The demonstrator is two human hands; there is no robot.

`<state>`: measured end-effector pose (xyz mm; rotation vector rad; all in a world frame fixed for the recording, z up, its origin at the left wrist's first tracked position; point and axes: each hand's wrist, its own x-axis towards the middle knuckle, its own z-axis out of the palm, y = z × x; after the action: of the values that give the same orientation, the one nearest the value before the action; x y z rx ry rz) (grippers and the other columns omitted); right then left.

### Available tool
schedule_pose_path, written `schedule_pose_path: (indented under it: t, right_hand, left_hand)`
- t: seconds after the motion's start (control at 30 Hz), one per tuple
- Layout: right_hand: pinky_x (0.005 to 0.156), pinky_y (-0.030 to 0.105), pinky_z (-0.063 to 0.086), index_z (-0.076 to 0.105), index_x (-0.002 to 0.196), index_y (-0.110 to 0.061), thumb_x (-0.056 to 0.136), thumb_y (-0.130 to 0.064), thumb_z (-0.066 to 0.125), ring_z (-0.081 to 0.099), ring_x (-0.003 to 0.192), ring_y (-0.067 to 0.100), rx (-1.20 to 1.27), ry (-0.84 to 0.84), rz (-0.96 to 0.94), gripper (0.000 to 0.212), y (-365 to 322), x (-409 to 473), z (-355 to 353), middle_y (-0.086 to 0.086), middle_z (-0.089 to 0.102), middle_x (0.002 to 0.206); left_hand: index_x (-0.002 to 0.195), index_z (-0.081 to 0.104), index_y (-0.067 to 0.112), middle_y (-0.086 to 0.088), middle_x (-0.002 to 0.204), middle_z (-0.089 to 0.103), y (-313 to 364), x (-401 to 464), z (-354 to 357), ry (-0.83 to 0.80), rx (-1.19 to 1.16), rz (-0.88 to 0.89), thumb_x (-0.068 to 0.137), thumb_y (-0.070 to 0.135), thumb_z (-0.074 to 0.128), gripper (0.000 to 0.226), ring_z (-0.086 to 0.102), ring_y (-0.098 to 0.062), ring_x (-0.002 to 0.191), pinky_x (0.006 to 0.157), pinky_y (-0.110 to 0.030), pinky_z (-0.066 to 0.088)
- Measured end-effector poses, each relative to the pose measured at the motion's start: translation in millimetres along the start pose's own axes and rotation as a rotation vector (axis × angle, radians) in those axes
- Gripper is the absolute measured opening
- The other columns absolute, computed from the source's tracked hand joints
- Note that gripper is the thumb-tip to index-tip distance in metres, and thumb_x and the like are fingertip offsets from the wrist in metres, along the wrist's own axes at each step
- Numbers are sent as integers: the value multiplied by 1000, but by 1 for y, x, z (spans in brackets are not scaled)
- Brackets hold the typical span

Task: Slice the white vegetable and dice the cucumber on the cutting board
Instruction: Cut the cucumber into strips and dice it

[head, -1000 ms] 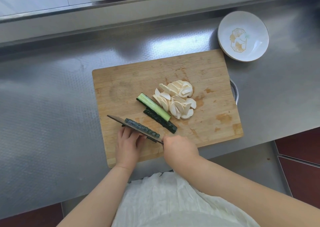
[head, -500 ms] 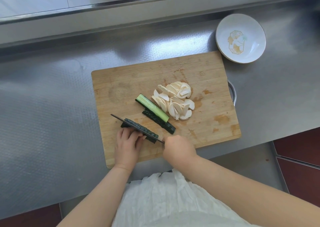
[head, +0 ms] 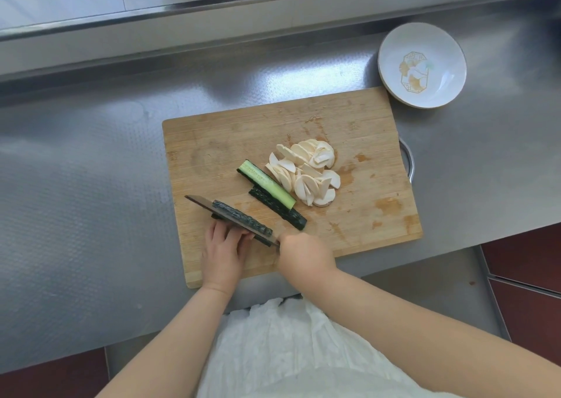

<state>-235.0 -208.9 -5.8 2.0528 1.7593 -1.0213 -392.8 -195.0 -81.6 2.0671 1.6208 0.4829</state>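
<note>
Bumpy cucumber strip (head: pixel 243 219) — knife (head: pixel 200 201) lengthwise — wooden board (head: pixel 364 142).

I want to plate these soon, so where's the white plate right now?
In the head view, the white plate sits on the steel counter at upper right, just beyond the far right corner of the cutting board, empty.
</note>
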Motion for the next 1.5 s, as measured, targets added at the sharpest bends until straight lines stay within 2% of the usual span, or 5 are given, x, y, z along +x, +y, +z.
schedule_pose_path:
  t: [0.27, 0.5, 0.77, 1.1, 1.5]
  right_hand:
    - [56, 31, 40, 48, 127, -11, 87, -4, 46, 58, 76, 29, -26, -15, -12, 41, 4, -3, 3, 8, 64, 90]
    - [55, 30, 36, 48, 128, -12, 93, -14, 46, 62, 78, 30, -47, 40, -33, 35, 5, -8, 7, 7, 66, 91]
    - [48, 27, 28, 57, 106, -15, 92, -14, 46, 45, 63, 27, -36, 67, -49, 18, 10, -15, -1, 6, 64, 84]
    - [41, 23, 20, 61, 95, -23, 97, -35, 40, 42, 55, 21, 93, 118, -59, 24, 18, -10, 1, -9, 37, 56]
    - [42, 25, 27, 57, 95, -23, 97, -34, 40, 46, 55, 24, 59, 94, -88, 20, 17, -4, 1, -6, 43, 56]
  left_hand:
    - [91, 52, 7, -4, 94, 48, 25, 24, -56, 327, -147, 78, 94, 21, 47, 16, 43, -15, 94, 85, -23, 33]
    - [124, 58, 18, -3, 119, 62, 73, 116, -72, -1045, 503, -5, 98, 54, 14, 63, 56, -24, 110, 93, -39, 45]
    - [144, 36, 9, -13, 148, 38, 83, 128, -44, -1285, 627, -168, 96, 61, 14, 74, 35, -30, 135, 108, -42, 27]
    - [67, 42, 32, 17, 61, 46, 57, 68, -88, 520, -478, -212, 97, 41, 42, 31, 40, -1, 57, 54, -17, 33]
    - [89, 51, 20, 5, 63, 71, -2, 34, -19, -426, -636, -1010, 99, 25, 48, 12, 68, -11, 54, 44, -23, 45]
